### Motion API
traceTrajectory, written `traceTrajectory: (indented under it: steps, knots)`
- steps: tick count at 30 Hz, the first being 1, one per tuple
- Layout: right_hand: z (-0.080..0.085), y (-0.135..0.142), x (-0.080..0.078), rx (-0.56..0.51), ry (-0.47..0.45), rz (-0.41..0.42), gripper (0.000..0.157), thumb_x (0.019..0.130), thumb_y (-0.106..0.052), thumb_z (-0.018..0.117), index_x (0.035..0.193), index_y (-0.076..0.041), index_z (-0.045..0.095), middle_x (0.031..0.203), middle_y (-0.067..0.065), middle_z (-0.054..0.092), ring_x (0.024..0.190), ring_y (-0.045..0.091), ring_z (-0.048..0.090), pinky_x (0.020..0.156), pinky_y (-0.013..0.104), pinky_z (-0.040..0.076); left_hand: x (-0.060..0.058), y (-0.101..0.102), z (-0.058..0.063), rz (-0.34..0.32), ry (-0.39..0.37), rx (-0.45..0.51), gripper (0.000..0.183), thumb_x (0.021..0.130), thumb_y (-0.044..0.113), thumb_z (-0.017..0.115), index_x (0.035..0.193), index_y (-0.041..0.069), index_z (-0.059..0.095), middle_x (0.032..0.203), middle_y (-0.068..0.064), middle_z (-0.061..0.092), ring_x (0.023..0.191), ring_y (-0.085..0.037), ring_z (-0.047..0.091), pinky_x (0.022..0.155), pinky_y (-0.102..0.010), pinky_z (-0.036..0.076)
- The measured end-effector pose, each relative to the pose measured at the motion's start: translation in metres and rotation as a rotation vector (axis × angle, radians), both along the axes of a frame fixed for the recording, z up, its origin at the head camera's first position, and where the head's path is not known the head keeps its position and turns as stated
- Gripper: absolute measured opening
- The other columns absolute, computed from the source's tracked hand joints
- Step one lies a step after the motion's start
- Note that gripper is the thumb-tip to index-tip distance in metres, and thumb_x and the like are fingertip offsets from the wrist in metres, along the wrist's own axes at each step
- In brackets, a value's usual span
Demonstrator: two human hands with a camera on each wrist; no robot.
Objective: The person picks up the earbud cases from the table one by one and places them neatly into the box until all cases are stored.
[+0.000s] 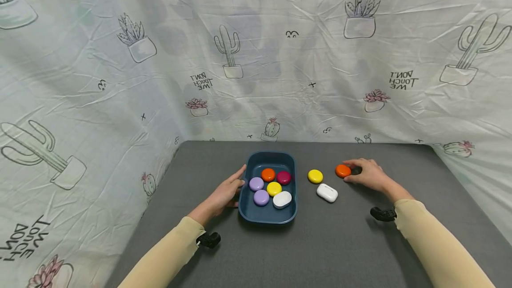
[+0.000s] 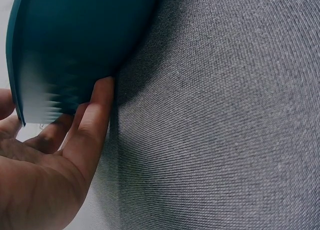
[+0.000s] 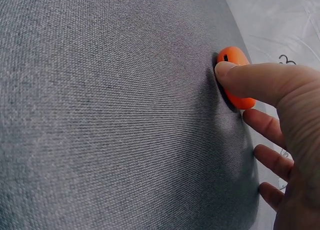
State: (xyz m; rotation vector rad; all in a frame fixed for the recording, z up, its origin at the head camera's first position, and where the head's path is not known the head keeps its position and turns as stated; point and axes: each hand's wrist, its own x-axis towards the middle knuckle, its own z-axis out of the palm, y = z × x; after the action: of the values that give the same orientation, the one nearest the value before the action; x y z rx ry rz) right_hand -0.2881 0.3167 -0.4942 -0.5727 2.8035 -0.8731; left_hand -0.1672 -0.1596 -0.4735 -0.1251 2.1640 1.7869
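At the left side of a dark blue tray [image 1: 268, 218], my left hand [image 1: 225, 194] touches the outer wall with fairly straight fingers. In the left wrist view, fingertips rest against the teal-looking tray wall [image 2: 85, 34], low near the table. My right hand [image 1: 370, 176] pinches a smooth, rounded orange piece [image 1: 342, 171] on the table. Its thumb lies over the orange piece [image 3: 242, 102], which shows a small black slot in the right wrist view. A dark round patch [image 1: 356, 170] shows between thumb and fingers; I cannot tell whether it is a separate thing.
Inside the tray lie orange [image 1: 268, 174], dark red [image 1: 284, 178], lilac [image 1: 261, 197], yellow [image 1: 274, 189] and white [image 1: 282, 199] rounded pieces. Between tray and right hand lie a yellow disc [image 1: 315, 176] and a white rounded oblong [image 1: 327, 193]. Printed cloth [image 1: 280, 57] hangs behind the grey table [image 1: 320, 252].
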Motion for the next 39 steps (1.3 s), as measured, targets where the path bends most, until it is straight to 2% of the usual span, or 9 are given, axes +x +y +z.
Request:
traceTrajectory:
  steps: [13, 33, 39]
  knots:
    - [0.000, -0.004, 0.002, 0.004, 0.004, -0.008, 0.065, 0.089, -0.044, 0.078, 0.141, -0.008, 0.062, 0.136, 0.024, 0.057, 0.122, 0.048, 0.041, 0.093, 0.067, 0.029, 0.000, -0.002, -0.003, -0.002, 0.005, 0.002, 0.062, 0.105, 0.026, 0.046, 0.161, 0.045, 0.027, 0.168, -0.008, 0.022, 0.133, -0.036, 0.051, 0.073, -0.040, 0.056]
    - [-0.005, -0.008, 0.004, 0.005, 0.034, -0.001, 0.061, 0.091, -0.039, 0.078, 0.139, -0.005, 0.062, 0.135, 0.025, 0.057, 0.123, 0.050, 0.040, 0.095, 0.068, 0.029, 0.000, -0.005, -0.005, -0.010, 0.008, -0.001, 0.062, 0.105, 0.026, 0.045, 0.162, 0.043, 0.026, 0.167, -0.009, 0.024, 0.129, -0.035, 0.054, 0.073, -0.041, 0.057]
    - [-0.001, -0.012, 0.005, 0.008, 0.036, -0.009, 0.060, 0.090, -0.038, 0.078, 0.139, -0.006, 0.062, 0.135, 0.024, 0.058, 0.124, 0.048, 0.040, 0.096, 0.067, 0.030, 0.000, -0.006, -0.006, -0.012, 0.006, -0.005, 0.063, 0.105, 0.026, 0.045, 0.162, 0.042, 0.026, 0.167, -0.009, 0.025, 0.129, -0.035, 0.054, 0.073, -0.040, 0.057]
